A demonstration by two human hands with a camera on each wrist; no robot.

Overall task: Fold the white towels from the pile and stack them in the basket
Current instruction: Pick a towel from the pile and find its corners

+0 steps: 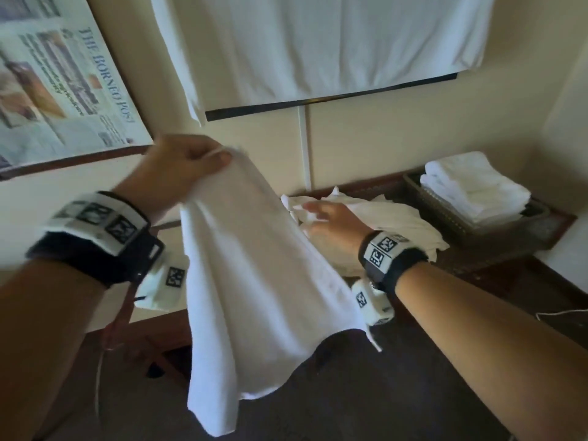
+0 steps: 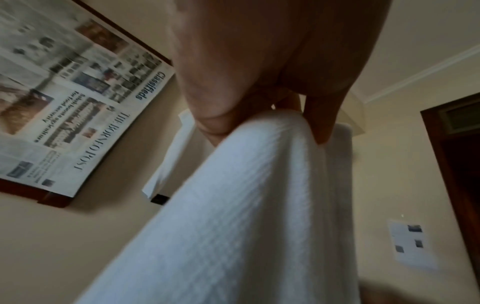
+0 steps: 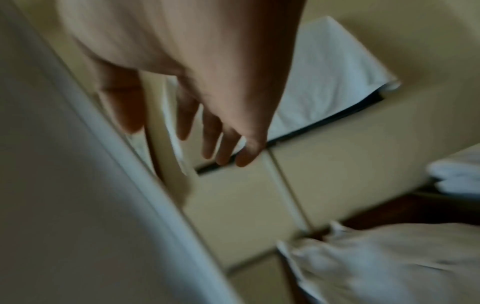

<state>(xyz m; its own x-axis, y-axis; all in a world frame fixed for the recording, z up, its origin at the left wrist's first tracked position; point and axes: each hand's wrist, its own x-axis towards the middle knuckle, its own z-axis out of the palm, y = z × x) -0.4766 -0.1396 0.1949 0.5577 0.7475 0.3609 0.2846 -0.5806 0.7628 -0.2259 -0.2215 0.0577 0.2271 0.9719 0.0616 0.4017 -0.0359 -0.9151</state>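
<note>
My left hand (image 1: 181, 163) is raised in front of the wall, thumb and fingers pinched on the top corner of a white towel (image 1: 254, 281). The towel hangs down from that grip in long folds, its lower edge loose above the dark tabletop (image 1: 397, 393). From the left wrist view the cloth (image 2: 246, 205) bunches up between my thumb and fingertips and drops away below them.

My right hand (image 1: 331, 222) reaches out beside the hanging towel, over the pile of unfolded towels (image 1: 391, 224) on the table. Its fingers (image 3: 210, 139) are spread and fairly straight, holding nothing. The picture is blurred, so I cannot tell whether the fingertips touch the pile or the hanging cloth.

The basket (image 1: 471, 230) sits at the far right end of the table, near the pile, with a stack of folded towels (image 1: 474, 189) in it that rises above its rim.

On the wall to my left is a newspaper (image 1: 54, 81) in a dark frame. Higher up, straight ahead, a white cloth (image 1: 318, 43) is draped over something with a dark lower edge.
</note>
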